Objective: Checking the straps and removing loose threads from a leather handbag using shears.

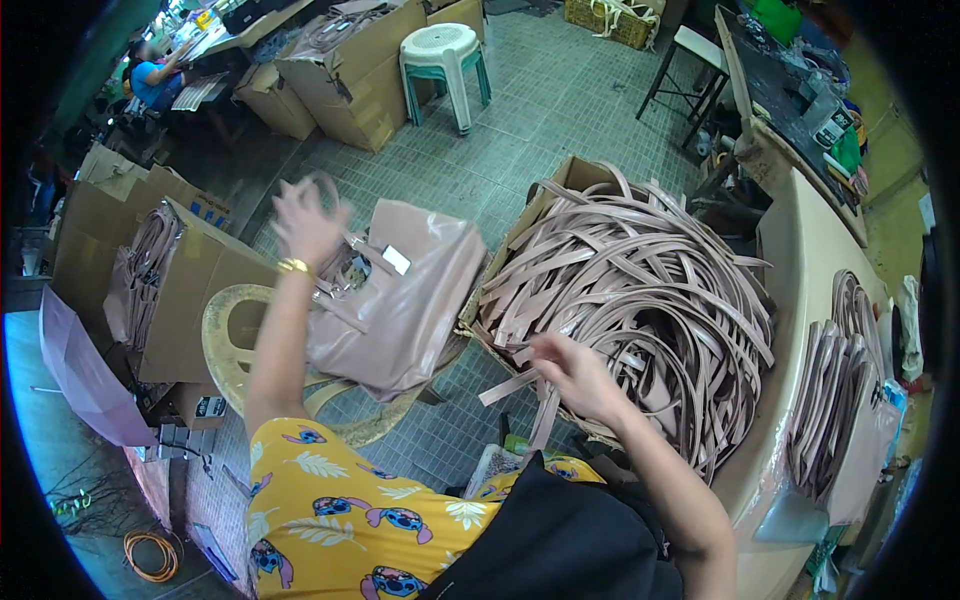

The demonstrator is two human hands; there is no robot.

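Observation:
A dusty-pink handbag lies on a pale, worn plastic chair in front of me. Metal fittings and a white tag show near its opening. Over the bag's left end my left hand is raised, smeared by motion, with a loop of pink strap beside its fingers. What it grips, if anything, is unclear. A cardboard box to the right is heaped with pink straps. At its near left edge my right hand has its fingers closed on a strap.
Open cartons with pink bag pieces stand at the left, near a pink umbrella. Stacked stools and large cartons are farther off. More pink pieces lie on the right-hand table. A person sits far left.

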